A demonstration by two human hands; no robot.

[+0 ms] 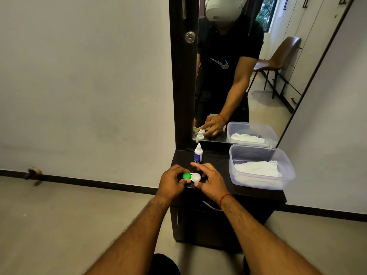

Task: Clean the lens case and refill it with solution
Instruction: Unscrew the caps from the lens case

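A small lens case [191,176] with one green cap and one white cap lies near the front left edge of a dark cabinet top [218,165]. My left hand [172,182] grips the green-capped end with curled fingers. My right hand [210,180] holds the white-capped end between thumb and fingers, index finger stretched out above it. A small white solution bottle [198,153] with a blue label stands upright just behind the case, cap on.
A clear plastic tub [260,167] holding white cloth sits on the cabinet's right side. A mirror [248,66] rises behind it. The cabinet has a drawer handle [210,207] below the front edge. Pale floor lies to the left.
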